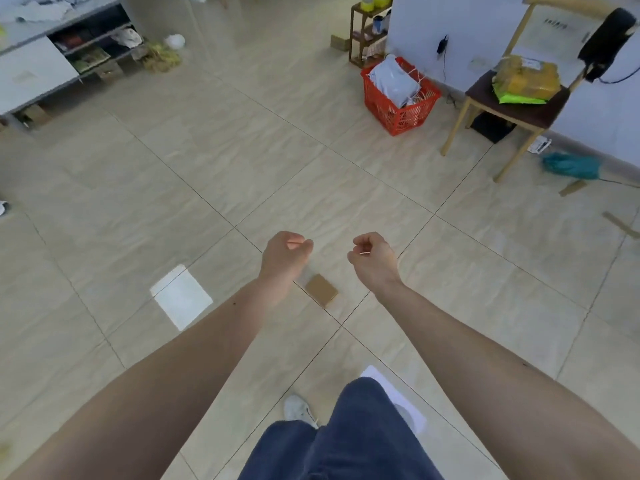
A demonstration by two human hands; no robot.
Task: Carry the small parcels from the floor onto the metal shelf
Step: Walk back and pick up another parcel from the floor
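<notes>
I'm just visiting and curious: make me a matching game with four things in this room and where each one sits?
Things:
1. small flat brown cardboard parcel
2. yellow taped package
3. grey plastic mailer bags
4. teal cloth

Places:
A. in the red plastic basket
B. on the floor tiles between the two hands
C. on the wooden chair's dark seat
D. on the floor by the wall, right of the chair

Pairs: 1-B, 2-C, 3-A, 4-D

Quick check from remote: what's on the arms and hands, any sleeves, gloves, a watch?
Both forearms are bare as far as the frame shows. The left hand and right hand wear no gloves, and no watch or rings show. A small dark spot marks the left forearm.
</notes>
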